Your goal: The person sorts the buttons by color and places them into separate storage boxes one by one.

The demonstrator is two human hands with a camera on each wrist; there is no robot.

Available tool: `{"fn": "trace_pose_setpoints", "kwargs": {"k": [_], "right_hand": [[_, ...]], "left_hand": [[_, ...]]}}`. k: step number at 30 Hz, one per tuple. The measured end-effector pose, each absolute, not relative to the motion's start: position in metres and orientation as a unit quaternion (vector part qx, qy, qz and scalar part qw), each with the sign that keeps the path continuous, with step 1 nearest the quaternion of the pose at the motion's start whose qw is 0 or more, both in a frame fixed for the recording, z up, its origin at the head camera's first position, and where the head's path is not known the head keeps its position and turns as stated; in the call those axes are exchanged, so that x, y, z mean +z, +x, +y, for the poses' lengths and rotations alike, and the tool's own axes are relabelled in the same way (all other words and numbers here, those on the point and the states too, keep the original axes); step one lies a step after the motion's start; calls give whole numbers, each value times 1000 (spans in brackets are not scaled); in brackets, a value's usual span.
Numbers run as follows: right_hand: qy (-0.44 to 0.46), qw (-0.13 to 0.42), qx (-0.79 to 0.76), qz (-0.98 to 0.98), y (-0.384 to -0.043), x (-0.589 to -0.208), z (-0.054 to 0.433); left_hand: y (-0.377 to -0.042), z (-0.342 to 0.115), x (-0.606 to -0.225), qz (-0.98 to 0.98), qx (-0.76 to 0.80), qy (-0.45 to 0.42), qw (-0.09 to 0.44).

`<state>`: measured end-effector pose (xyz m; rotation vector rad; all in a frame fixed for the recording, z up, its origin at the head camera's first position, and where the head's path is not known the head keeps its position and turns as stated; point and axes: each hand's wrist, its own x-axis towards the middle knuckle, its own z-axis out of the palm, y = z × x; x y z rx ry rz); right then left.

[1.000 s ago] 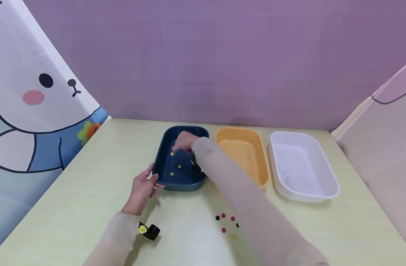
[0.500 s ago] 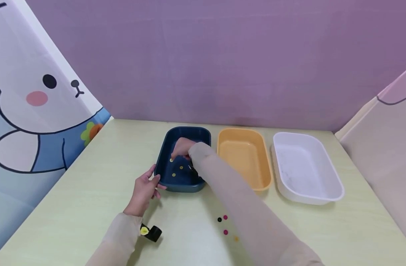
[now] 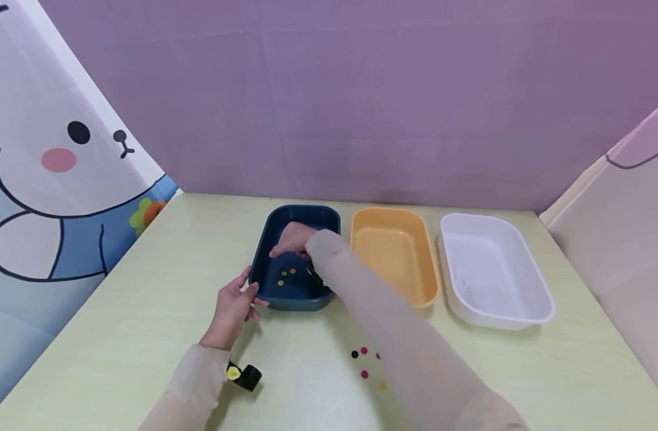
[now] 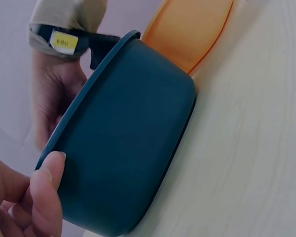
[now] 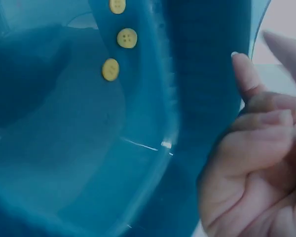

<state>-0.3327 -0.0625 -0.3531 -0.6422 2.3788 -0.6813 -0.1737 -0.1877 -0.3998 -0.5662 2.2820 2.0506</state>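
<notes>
My left hand (image 3: 232, 308) grips the near left corner of a dark blue tray (image 3: 296, 304), thumb at the rim. In the left wrist view, its fingers (image 4: 47, 197) lie against the tray's outer wall. My right hand (image 3: 295, 239) hovers inside the tray, over its left half. The right wrist view shows that hand's (image 5: 256, 163) index finger and thumb apart with nothing between them, the other fingers loosely curled. Three yellow buttons (image 5: 127, 38) lie close together on the tray floor, apart from the fingers.
An orange tray (image 3: 428, 263) stands right of the blue one, then a white tray (image 3: 544, 308). Loose black, magenta and yellow buttons lie on the table in front, including a magenta button (image 3: 364, 374); my right sleeve (image 3: 404, 335) hides part of that area. A purple backdrop (image 3: 361, 108) rises behind.
The yellow button at my right fingertips has shifted toward the other two, and those fingers are now apart from it. My left hand has kept its grip on the tray.
</notes>
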Motion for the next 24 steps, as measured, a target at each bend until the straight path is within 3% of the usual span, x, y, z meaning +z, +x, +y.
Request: {"fn": "trace_pose_setpoints", "kwargs": {"k": [6,14,24], "right_hand": [[-282,258,-259,887,-325,-337,-61],[-368,273,-269,847,-304,-341,-68],[-414,201,-302,835,-284,-329,-28]], "left_hand": [[-178,-198,-399,738,650,-181,13],[-167,-221,-402,744,636,-203,18],[-167,-232,-396,745,640,-187,29]]}}
